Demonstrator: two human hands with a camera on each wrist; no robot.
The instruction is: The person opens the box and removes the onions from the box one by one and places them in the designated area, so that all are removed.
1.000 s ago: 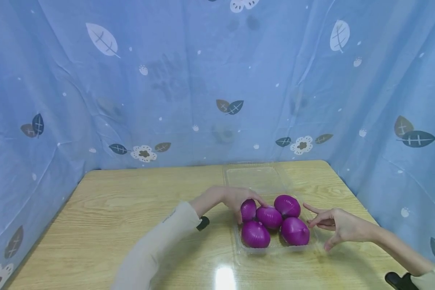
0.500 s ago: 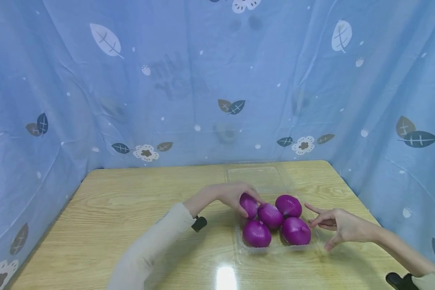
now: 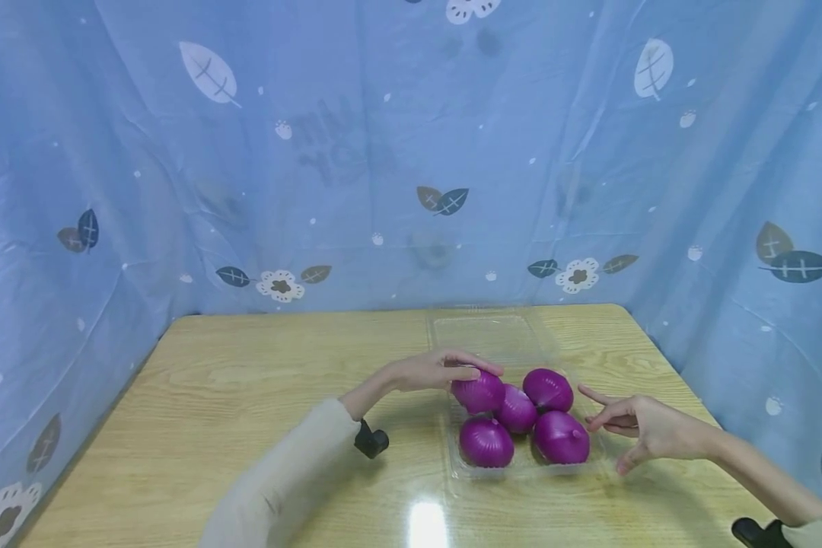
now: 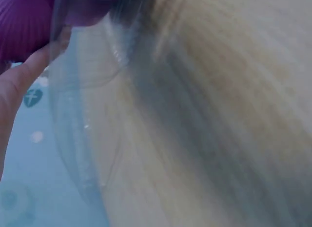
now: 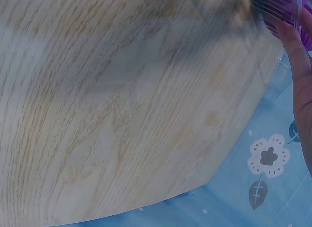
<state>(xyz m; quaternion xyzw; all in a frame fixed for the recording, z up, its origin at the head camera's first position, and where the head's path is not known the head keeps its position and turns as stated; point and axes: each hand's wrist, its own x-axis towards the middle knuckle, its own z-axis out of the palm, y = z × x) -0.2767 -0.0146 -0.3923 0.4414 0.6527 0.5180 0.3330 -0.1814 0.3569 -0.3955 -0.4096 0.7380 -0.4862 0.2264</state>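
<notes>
My left hand (image 3: pixel 433 371) grips a purple onion (image 3: pixel 479 393) at the back left of a clear plastic clamshell box (image 3: pixel 482 474). Thumb and fingers lie over its upper part, and it sits a little higher than its neighbours. In the left wrist view, a finger runs along the underside of a purple onion (image 4: pixel 22 27). Several more onions fill the box, among them a middle onion (image 3: pixel 517 411) and a front left onion (image 3: pixel 486 443). My right hand (image 3: pixel 651 428) is at the box's right side, index finger extended. The right wrist view has a fingertip against the box's ribbed wall (image 5: pixel 275 12).
The box's clear lid (image 3: pixel 482 335) lies folded back toward the rear of the wooden table (image 3: pixel 260 396). A blue patterned curtain (image 3: pixel 356 152) hangs behind the table and along both sides.
My left hand has shifted its hold on the back left onion, which has risen slightly and moved right, partly covering the middle onion. The right hand stays in place.
</notes>
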